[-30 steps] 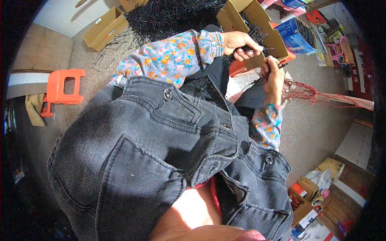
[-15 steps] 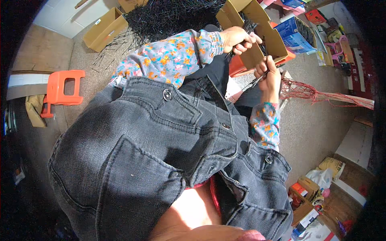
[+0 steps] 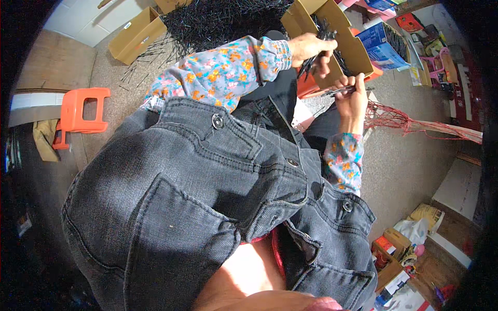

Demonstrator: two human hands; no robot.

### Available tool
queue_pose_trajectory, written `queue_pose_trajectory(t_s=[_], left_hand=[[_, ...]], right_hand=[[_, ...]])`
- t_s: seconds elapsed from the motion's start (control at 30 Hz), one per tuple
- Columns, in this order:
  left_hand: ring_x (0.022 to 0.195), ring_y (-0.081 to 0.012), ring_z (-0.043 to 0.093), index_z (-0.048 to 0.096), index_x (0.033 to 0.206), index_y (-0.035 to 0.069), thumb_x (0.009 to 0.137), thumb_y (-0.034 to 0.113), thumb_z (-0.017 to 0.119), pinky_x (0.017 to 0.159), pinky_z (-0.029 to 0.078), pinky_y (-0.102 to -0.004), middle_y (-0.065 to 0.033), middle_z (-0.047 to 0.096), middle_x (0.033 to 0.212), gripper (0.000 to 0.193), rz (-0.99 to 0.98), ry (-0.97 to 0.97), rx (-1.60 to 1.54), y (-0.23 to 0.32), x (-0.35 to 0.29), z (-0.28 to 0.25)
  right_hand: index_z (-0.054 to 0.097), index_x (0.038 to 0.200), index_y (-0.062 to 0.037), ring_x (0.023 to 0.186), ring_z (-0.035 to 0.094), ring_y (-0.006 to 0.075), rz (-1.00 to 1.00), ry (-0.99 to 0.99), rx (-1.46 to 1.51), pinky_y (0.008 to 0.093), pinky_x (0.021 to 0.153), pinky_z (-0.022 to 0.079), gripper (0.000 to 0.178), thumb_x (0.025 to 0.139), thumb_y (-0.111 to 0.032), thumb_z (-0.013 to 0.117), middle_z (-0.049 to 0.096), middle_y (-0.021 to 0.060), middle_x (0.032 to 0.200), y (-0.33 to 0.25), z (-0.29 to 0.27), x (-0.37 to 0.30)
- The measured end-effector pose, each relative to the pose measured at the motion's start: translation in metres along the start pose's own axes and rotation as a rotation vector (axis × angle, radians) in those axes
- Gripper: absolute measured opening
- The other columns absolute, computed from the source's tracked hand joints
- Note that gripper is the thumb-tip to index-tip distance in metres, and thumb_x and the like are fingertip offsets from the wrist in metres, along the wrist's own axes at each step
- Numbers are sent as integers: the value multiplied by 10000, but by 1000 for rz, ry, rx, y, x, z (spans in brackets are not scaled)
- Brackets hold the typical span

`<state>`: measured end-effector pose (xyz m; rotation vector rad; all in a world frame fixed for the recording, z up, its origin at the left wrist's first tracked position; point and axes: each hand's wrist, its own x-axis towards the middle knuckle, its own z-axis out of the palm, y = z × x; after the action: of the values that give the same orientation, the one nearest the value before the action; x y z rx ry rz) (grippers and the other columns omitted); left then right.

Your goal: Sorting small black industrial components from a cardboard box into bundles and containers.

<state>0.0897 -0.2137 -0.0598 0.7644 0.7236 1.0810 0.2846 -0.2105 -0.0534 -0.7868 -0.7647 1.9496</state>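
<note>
My left hand point(image 3: 309, 47) is closed round a bunch of thin black strips point(image 3: 308, 66) near the rim of an upright-walled cardboard box point(image 3: 297, 22). The strips stick out above and below its fingers. Just below the box's near corner, my right hand point(image 3: 351, 106) pinches a few thin dark strips point(image 3: 332, 93), which lie sideways across its fingertips. More black strips point(image 3: 341, 63) lie inside the box. The exact kind of these strips is too small to tell. Under the box shows an orange stool point(image 3: 307, 87).
A large heap of black strips point(image 3: 218, 26) spreads over the floor at the far side. Beside it lies another cardboard box point(image 3: 136, 37). A blue box of dark strips point(image 3: 383, 45) stands right of the box. Red strings point(image 3: 394, 119) hang at the right; an orange stool point(image 3: 78, 111) is at left.
The bunch in my left hand has turned and now points down-left as well as up. The strips in my right hand have swung from slanting downward to nearly level.
</note>
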Motion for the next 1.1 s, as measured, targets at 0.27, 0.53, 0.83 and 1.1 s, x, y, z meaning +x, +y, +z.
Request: queue_pose_trajectory(t_s=[0.27, 0.53, 0.83, 1.1], left_hand=[[369, -7, 269, 623, 863, 120, 718, 412, 692, 324, 193, -191, 81, 388, 513, 333, -126, -111, 405, 0, -24, 29], [367, 6, 267, 626, 870, 102, 785, 209, 645, 320, 181, -156, 80, 417, 535, 138, -419, -435, -23, -3, -12, 12], [374, -6, 282, 608, 814, 62, 751, 191, 682, 320, 201, -166, 58, 430, 542, 162, -379, -212, 123, -6, -12, 12], [363, -11, 310, 544, 697, 63, 763, 197, 675, 301, 196, -163, 7, 498, 586, 198, -369, -145, -15, 2, -8, 5]], right_hand=[[439, 682, -104, 568, 443, 138, -124, 148, -57, 257, 484, 358, 380, 908, -408, 428, 511, 67, 687, 0, 12, 2], [477, 706, -106, 422, 377, 102, -101, 159, -76, 227, 368, 284, 337, 886, -391, 492, 486, 33, 612, 0, 22, -3], [518, 720, -79, 414, 322, 50, -30, 133, -84, 186, 358, 232, 256, 867, -285, 554, 376, -43, 523, 2, 22, -2], [569, 891, 6, 448, 372, 82, -23, 37, -178, 197, 364, 243, 306, 909, -275, 448, 533, 40, 692, -4, 13, -5]])
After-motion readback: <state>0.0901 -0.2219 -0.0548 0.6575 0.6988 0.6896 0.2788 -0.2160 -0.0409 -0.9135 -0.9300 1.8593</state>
